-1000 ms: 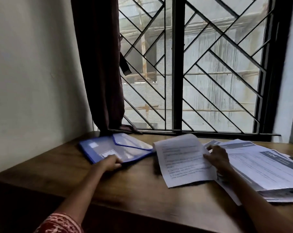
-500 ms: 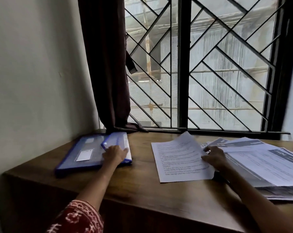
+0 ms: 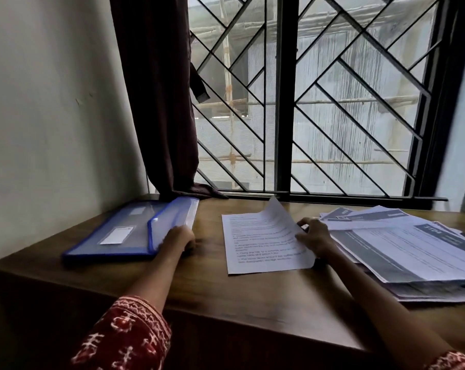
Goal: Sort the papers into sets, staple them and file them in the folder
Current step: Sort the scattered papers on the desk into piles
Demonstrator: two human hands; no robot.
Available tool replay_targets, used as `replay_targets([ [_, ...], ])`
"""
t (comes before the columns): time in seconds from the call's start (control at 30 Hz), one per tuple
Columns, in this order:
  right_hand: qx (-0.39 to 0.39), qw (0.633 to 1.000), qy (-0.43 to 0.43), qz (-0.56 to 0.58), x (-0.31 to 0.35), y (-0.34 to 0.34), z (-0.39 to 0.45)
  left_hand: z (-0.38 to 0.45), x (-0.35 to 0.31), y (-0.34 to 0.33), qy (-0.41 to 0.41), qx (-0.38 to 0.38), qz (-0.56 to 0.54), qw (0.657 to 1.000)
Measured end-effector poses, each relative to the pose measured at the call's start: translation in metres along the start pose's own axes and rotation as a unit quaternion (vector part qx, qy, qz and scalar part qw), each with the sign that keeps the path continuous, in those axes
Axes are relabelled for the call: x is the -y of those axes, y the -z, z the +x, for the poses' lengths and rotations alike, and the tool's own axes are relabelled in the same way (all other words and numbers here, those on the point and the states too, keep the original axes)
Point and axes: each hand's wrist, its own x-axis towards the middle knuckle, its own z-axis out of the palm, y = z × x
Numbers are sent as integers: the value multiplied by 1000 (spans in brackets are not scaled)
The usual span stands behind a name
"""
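A blue translucent folder (image 3: pixel 114 233) lies at the left of the wooden desk (image 3: pixel 252 303), its flap partly lifted. My left hand (image 3: pixel 176 240) is at the flap's near right corner, fingers curled over its edge. A white printed set of sheets (image 3: pixel 258 244) lies in the middle of the desk, its far right corner curling up. My right hand (image 3: pixel 315 240) grips the right edge of that set. To the right a loose pile of printed papers with dark headers (image 3: pixel 413 252) is spread out, partly under my right forearm.
A wall runs along the left, close to the folder. A dark curtain (image 3: pixel 159 102) hangs down to the desk's back left corner, beside the barred window (image 3: pixel 306 102). Bare wood shows between folder and sheets and along the front edge.
The folder has slid left and turned to lie alongside the wall, with my left hand now at its flap. The sheet set has come down flat onto the desk, still in my right hand.
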Motion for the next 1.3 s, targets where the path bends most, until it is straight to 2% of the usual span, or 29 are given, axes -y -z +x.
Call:
replay_targets([
  [0.13, 9, 999, 19, 48, 1, 3, -4, 4, 14, 3, 4, -40, -26, 999],
  [0.23, 27, 987, -6, 155, -3, 8, -5, 15, 27, -2, 21, -67, -98, 993],
  [0.33, 50, 969, -21, 240, -7, 12, -5, 21, 33, -10, 40, -152, -75, 985],
  [0.4, 59, 952, -27, 299, -7, 14, -4, 18, 23, -13, -10, -208, -96, 973],
  [0.43, 62, 944, -31, 323, -6, 14, -4, 15, 13, -16, -47, -205, -153, 966],
  [0.47, 67, 937, -35, 342, -5, 14, -4, 10, 1, -17, -82, -182, -242, 949],
  [0.5, 72, 932, -36, 355, -4, 14, -5, 4, -12, -19, -105, -120, -371, 915],
  [0.57, 78, 935, -31, 345, -5, 12, -3, -5, -38, -24, -121, 27, -582, 804],
  [0.6, 77, 942, -26, 325, -5, 12, -2, -4, -49, -26, -111, 61, -622, 773],
  [0.67, 65, 962, -7, 265, -8, 11, -1, 1, -65, -32, -100, 66, -652, 749],
  [0.73, 42, 984, 15, 175, -11, 12, 2, 14, -77, -40, -105, 43, -650, 751],
  [0.83, 10, 998, 48, 40, -14, 12, 6, 28, -91, -52, -103, 32, -623, 775],
  [0.93, -51, 995, 38, -77, -12, 17, 8, 31, -102, -58, -117, -16, -591, 798],
  [1.03, -104, 980, -2, -168, -16, 28, 11, 34, -107, -60, -160, -27, -550, 819],
  [1.1, -56, 967, -62, -239, -25, 36, 12, 40, -108, -62, -171, -31, -523, 835],
  [1.2, 65, 957, -126, -254, -35, 41, 10, 44, -107, -61, -170, -33, -473, 864],
  [1.3, 84, 949, -120, -279, -32, 39, 11, 43, -101, -55, -171, -42, -392, 903],
])
